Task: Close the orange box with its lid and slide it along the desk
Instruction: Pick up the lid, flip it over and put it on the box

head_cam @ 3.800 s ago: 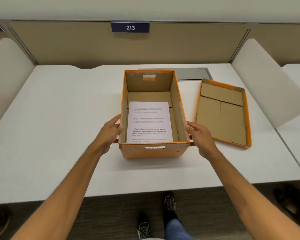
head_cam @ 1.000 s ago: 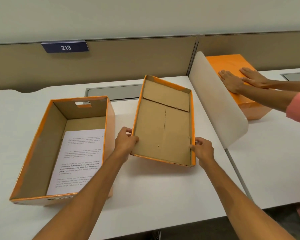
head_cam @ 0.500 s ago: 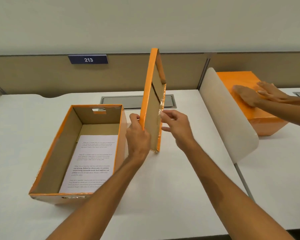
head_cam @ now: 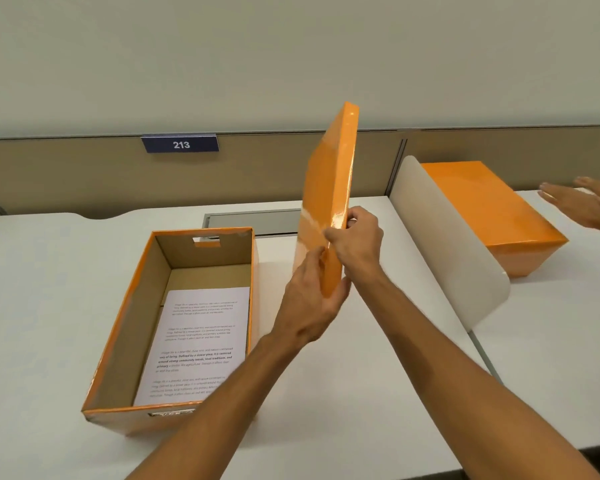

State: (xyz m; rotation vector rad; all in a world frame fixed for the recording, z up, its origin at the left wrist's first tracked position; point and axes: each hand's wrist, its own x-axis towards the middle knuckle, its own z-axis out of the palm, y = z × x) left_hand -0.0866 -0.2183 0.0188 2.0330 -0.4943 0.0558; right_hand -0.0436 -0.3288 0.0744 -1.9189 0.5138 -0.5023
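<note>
Item 1. Open orange cardboard box [head_cam: 174, 327], plain brown inside, standing on the white desk [head_cam: 361, 393] at the person's left. A cut-out handle slot shows in its far wall. A printed white paper sheet [head_cam: 198, 344] lies flat on its floor. The mouth is uncovered, so closing is not yet done.

Item 2. Glossy orange cardboard lid [head_cam: 329, 202], held on edge, near-upright, above the desk just right of the box and apart from it. Its orange outer face turns toward the box and the camera; its hollow side is hidden. Judged purpose of this pose: the lid is mid-flip, so that the hollow side can come down over the box rim.

Item 3. Left hand [head_cam: 312, 303], cupping the lid's lower near corner from below; fingers wrapped on the edge, carrying the weight.

Item 4. Right hand [head_cam: 357, 244], higher on the lid's near edge; fingers pinched onto the edge, steering the turn.

Item 5. Curved white desk divider [head_cam: 444, 237], between this desk and the next.

Item 6. Second orange box [head_cam: 492, 216], lid on, on the neighbouring desk beyond the divider; another person's open hand [head_cam: 582, 202] hovers near it, not touching as far as can be seen.

Item 7. Dark blue number plate "213" [head_cam: 180, 144] on the beige partition.

Remaining, as judged: lower the lid squarely, then slide the box.
</note>
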